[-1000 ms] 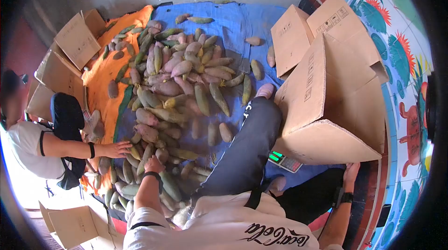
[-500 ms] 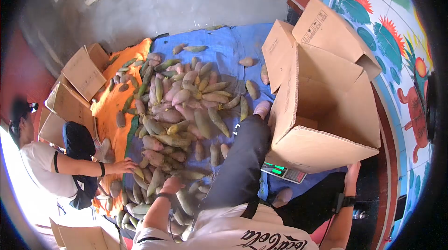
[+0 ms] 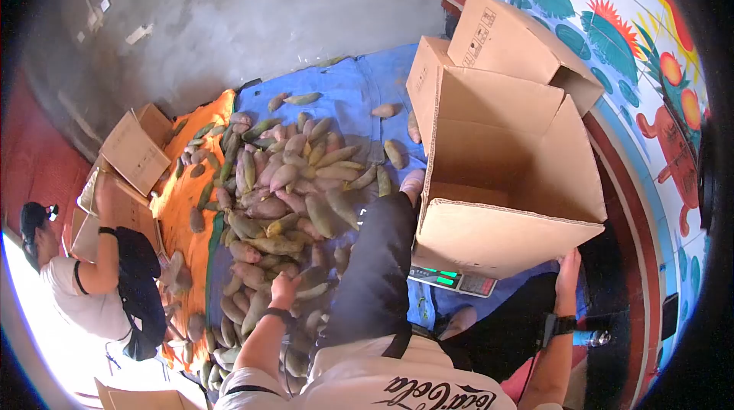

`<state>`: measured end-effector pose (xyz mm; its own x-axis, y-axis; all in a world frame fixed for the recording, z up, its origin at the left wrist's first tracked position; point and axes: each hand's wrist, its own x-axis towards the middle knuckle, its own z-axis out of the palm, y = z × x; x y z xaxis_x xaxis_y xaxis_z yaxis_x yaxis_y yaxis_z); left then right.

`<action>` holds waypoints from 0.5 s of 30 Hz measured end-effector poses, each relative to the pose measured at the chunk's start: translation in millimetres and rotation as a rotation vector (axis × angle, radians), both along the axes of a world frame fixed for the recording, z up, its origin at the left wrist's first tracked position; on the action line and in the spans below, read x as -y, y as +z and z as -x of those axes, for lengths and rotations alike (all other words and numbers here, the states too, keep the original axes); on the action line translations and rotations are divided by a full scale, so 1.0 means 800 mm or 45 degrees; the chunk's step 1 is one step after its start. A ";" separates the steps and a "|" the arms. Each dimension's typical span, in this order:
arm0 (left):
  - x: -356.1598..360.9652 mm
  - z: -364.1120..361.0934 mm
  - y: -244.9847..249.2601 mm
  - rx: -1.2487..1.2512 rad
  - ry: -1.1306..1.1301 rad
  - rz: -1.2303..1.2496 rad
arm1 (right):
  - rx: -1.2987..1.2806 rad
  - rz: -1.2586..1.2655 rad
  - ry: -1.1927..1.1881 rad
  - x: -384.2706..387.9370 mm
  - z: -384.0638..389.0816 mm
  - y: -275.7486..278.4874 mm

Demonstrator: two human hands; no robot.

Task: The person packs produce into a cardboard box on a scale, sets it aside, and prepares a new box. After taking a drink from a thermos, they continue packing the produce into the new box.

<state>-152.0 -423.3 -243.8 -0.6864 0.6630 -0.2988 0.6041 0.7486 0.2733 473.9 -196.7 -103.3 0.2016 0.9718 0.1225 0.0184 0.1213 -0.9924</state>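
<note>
My left hand (image 3: 284,291) is over the near part of a large pile of long, plump vegetables (image 3: 284,177), like big cucumbers, some green-brown and some pinkish. Its fingers look curled, and what they may hold is hidden; a green-brown vegetable (image 3: 312,278) lies right beside it. At the lower right corner of an open cardboard box (image 3: 508,230), my right hand (image 3: 567,272) is against the box, its fingertips partly hidden. The box stands on a digital scale (image 3: 451,280) with green lit displays, and its visible inside shows bare cardboard.
A co-worker (image 3: 84,280) crouches at the left, one arm raised to cardboard boxes (image 3: 134,146). Blue sheeting (image 3: 348,81) and orange sheeting (image 3: 180,196) lie under the vegetables. Another carton (image 3: 527,47) stands behind my box, beside a painted tile wall (image 3: 612,43).
The view has shifted slightly. My left hand has moved a little up over the pile. The co-worker's hand has left the vegetables and risen to the left-hand boxes. My right hand stays at the box.
</note>
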 end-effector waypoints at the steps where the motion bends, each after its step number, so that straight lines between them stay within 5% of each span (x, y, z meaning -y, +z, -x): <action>1: -0.005 -0.003 -0.002 -0.002 -0.009 -0.004 | 0.035 0.007 -0.005 0.002 -0.001 0.001; 11: -0.029 -0.029 -0.036 0.048 -0.143 0.348 | 0.096 0.055 -0.064 0.000 -0.004 -0.004; 15: -0.035 -0.044 -0.026 -0.076 -0.207 0.201 | 0.158 0.018 0.047 -0.005 -0.019 -0.016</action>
<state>-117.0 -395.6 -264.6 -0.5941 0.7144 -0.3697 0.7316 0.6710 0.1209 489.0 -192.9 -115.9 0.1497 0.9800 0.1309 0.1369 0.1105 -0.9844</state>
